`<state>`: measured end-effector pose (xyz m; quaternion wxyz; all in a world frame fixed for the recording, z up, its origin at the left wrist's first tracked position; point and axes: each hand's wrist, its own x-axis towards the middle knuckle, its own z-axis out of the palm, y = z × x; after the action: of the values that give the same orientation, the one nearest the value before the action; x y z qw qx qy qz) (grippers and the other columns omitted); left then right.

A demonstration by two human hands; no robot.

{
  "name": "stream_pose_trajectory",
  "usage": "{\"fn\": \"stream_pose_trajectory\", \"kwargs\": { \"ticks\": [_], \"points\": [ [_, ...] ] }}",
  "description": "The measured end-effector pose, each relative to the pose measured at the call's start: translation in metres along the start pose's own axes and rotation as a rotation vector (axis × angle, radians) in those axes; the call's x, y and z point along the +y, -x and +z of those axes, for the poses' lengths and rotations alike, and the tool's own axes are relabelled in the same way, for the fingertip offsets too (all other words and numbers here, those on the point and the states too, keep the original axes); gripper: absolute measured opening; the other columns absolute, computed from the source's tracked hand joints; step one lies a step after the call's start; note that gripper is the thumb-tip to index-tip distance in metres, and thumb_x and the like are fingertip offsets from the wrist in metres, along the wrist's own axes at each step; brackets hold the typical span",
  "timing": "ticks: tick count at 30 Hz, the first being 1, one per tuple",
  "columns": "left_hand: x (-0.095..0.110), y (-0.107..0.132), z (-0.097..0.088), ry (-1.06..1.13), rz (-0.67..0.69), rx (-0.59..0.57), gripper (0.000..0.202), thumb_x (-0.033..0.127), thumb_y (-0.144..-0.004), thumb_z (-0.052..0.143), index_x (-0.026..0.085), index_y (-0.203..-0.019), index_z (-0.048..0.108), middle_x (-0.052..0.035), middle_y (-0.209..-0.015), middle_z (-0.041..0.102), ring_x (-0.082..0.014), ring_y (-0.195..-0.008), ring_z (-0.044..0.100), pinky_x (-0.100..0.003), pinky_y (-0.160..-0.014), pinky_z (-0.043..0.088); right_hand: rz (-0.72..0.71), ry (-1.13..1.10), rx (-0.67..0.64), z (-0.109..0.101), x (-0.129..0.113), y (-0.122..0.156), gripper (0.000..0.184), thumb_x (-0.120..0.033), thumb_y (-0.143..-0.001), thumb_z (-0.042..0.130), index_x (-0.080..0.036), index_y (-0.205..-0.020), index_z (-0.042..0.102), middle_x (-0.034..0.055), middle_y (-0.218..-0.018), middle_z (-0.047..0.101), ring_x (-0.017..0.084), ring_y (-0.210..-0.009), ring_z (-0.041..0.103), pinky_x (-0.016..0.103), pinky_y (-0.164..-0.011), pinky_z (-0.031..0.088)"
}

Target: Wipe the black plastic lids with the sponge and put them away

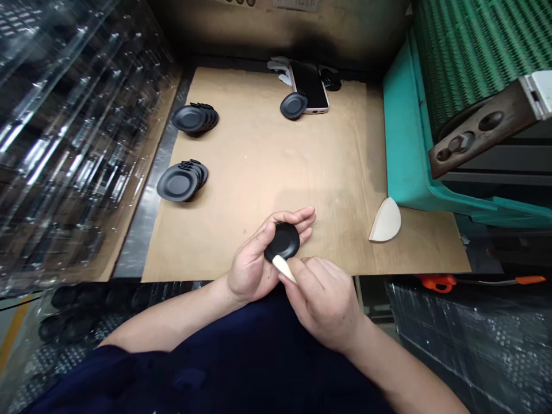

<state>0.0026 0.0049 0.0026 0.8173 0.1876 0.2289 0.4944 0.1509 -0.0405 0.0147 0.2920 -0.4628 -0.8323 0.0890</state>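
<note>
Near the front edge of the cardboard, my left hand [257, 261] is wrapped round a small round black dish-shaped part [283, 240], its face turned up. My right hand [324, 293] pinches a cream-coloured pad [284, 268], whose tip is at the dish's lower rim; whether it presses on the rim I cannot tell. To the left lie two overlapping rows of similar black dishes, a nearer row [177, 183] and a farther row [190, 118]. One more black dish [294, 106] rests against the phone [309, 86] at the back.
A cardboard sheet [259, 155] covers the bench. Right of me are a teal bin [407, 144], a metal bracket [483, 126] and a half-round cream pad [386, 221]. Stacked clear plastic trays [77, 126] stand at left. Orange-handled scissors or a tool [437, 282] sits below the right edge.
</note>
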Motion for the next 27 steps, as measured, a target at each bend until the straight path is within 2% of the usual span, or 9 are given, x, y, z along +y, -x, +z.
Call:
{"fn": "stream_pose_trajectory", "kwargs": {
  "ticks": [3, 6, 10, 15, 21, 27],
  "points": [
    [0.001, 0.000, -0.002, 0.024, -0.045, -0.036, 0.041, 0.035, -0.106, 0.037, 0.014, -0.125, 0.067, -0.0146, -0.156, 0.050, -0.0318, -0.149, 0.041, -0.050, -0.127, 0.025, 0.015, 0.083, 0.044, -0.002, 0.010, -0.003, 0.021, -0.017, -0.098, 0.060, -0.005, -0.115, 0.067, 0.0036, -0.074, 0.062, 0.016, -0.065, 0.055, 0.032, -0.062, 0.041],
    [0.001, 0.000, -0.004, 0.043, -0.112, -0.086, 0.044, 0.034, -0.106, 0.036, 0.013, -0.132, 0.065, -0.0159, -0.155, 0.051, -0.0331, -0.150, 0.040, -0.052, -0.127, 0.026, 0.028, 0.145, 0.100, -0.006, 0.018, -0.005, 0.021, -0.017, -0.098, 0.061, -0.005, -0.114, 0.068, 0.0037, -0.073, 0.062, 0.016, -0.063, 0.054, 0.032, -0.061, 0.041],
    [0.001, 0.000, -0.005, 0.054, -0.157, -0.096, 0.047, 0.037, -0.106, 0.038, 0.012, -0.140, 0.060, -0.0170, -0.156, 0.050, -0.0339, -0.149, 0.042, -0.053, -0.127, 0.025, 0.015, 0.110, 0.058, -0.008, 0.018, -0.003, 0.017, -0.016, -0.098, 0.061, -0.006, -0.111, 0.068, 0.0030, -0.072, 0.061, 0.016, -0.064, 0.055, 0.032, -0.061, 0.042],
    [0.002, 0.002, -0.002, 0.021, -0.225, -0.097, 0.043, 0.032, -0.106, 0.039, 0.013, -0.138, 0.062, -0.0162, -0.151, 0.056, -0.0322, -0.149, 0.043, -0.052, -0.126, 0.027, 0.076, 0.169, 0.127, -0.010, 0.023, -0.006, 0.019, -0.019, -0.099, 0.060, -0.008, -0.113, 0.067, 0.0032, -0.074, 0.062, 0.015, -0.063, 0.055, 0.031, -0.061, 0.043],
    [0.003, 0.003, -0.007, 0.027, -0.276, -0.108, 0.045, 0.034, -0.107, 0.036, 0.017, -0.142, 0.059, -0.0160, -0.157, 0.048, -0.0364, -0.149, 0.040, -0.056, -0.112, 0.046, 0.060, 0.168, 0.134, -0.011, 0.021, -0.007, 0.018, -0.019, -0.099, 0.060, -0.008, -0.113, 0.065, 0.0032, -0.074, 0.063, 0.014, -0.061, 0.055, 0.030, -0.061, 0.044],
    [0.003, 0.002, -0.006, 0.017, -0.304, -0.122, 0.043, 0.032, -0.105, 0.044, 0.015, -0.141, 0.061, -0.0173, -0.153, 0.053, -0.0355, -0.147, 0.044, -0.053, -0.117, 0.041, 0.093, 0.192, 0.139, -0.011, 0.020, -0.006, 0.016, -0.019, -0.098, 0.061, -0.009, -0.110, 0.066, 0.0035, -0.075, 0.062, 0.016, -0.064, 0.056, 0.031, -0.061, 0.045]
  ]
}}
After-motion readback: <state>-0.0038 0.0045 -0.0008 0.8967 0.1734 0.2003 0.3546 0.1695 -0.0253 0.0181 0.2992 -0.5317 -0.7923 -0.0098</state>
